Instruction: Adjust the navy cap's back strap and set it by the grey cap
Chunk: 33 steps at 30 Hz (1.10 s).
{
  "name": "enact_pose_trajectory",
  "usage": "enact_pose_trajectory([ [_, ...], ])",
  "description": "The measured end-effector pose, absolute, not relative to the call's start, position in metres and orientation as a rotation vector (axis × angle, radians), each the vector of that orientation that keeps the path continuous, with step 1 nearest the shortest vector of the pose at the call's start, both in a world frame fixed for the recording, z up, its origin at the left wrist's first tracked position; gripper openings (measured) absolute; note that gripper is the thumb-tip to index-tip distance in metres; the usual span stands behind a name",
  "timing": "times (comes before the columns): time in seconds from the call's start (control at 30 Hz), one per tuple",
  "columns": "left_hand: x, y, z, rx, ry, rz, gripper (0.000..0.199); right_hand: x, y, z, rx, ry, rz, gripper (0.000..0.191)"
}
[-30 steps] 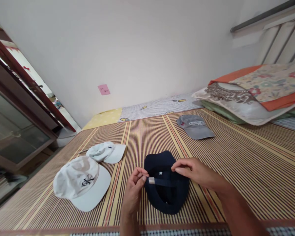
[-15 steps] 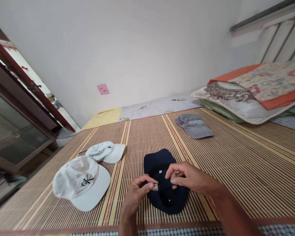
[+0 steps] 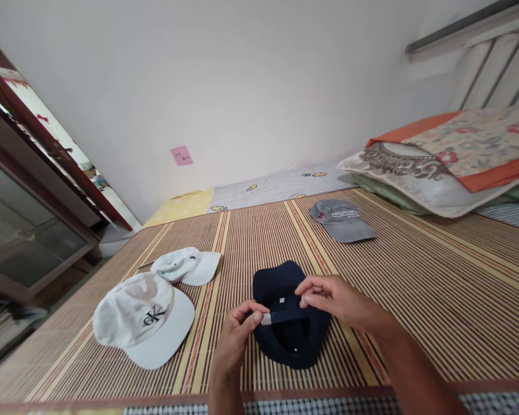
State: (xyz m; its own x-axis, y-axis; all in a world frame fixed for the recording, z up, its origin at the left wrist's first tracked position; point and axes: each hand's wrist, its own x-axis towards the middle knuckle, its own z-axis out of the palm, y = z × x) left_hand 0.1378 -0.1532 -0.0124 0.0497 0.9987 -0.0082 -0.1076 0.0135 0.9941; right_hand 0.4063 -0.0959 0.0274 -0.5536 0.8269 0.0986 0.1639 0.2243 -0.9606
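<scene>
A navy baseball cap (image 3: 281, 276) lies upside down on the bamboo mat, its brim pointing away from me and its hollow inside showing. My left hand (image 3: 242, 323) pinches the pale metal buckle (image 3: 266, 319) of the cap's back strap between thumb and fingers. The dark strap (image 3: 288, 316) runs across the opening to the right. Curled at the cap's right side, my right hand (image 3: 324, 294) has thumb and forefinger close together on the cap's edge or strap; the exact grip is partly hidden.
On the left lie a white cap with dark letters (image 3: 138, 317) and a smaller white cap (image 3: 185, 266). A grey cap (image 3: 341, 222) rests farther back. Pillows (image 3: 415, 178) are stacked at the right, on the bamboo mat (image 3: 436, 288). A wall (image 3: 285, 86) stands behind.
My left hand has shifted slightly left and up with the buckle, and the strap now shows stretched across the opening. My right hand has risen slightly to the cap's right edge.
</scene>
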Motion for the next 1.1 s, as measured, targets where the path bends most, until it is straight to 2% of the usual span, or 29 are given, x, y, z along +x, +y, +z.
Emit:
enact_pose_trajectory([
  [0.1,0.137,-0.152,-0.013,1.096,1.103,1.246,0.028,0.417,-0.090,0.021,-0.981,-1.918,1.208,0.023],
  [0.33,0.137,-0.148,-0.014,1.030,1.117,1.368,0.030,0.433,-0.076,-0.014,-1.095,-2.088,0.932,0.057],
  [0.77,0.134,-0.145,-0.014,0.743,1.049,1.555,0.034,0.422,-0.070,-0.045,-1.116,-2.156,0.946,0.067],
  [0.87,0.130,-0.142,-0.017,0.692,1.034,1.588,0.036,0.419,-0.073,-0.040,-1.064,-2.196,0.932,0.062],
  [1.0,0.128,-0.141,-0.016,0.644,1.027,1.618,0.038,0.411,-0.075,-0.033,-1.049,-2.246,0.965,0.029],
  [1.1,0.128,-0.142,-0.012,0.638,1.057,1.660,0.038,0.407,-0.077,-0.025,-1.038,-2.220,1.025,0.018],
])
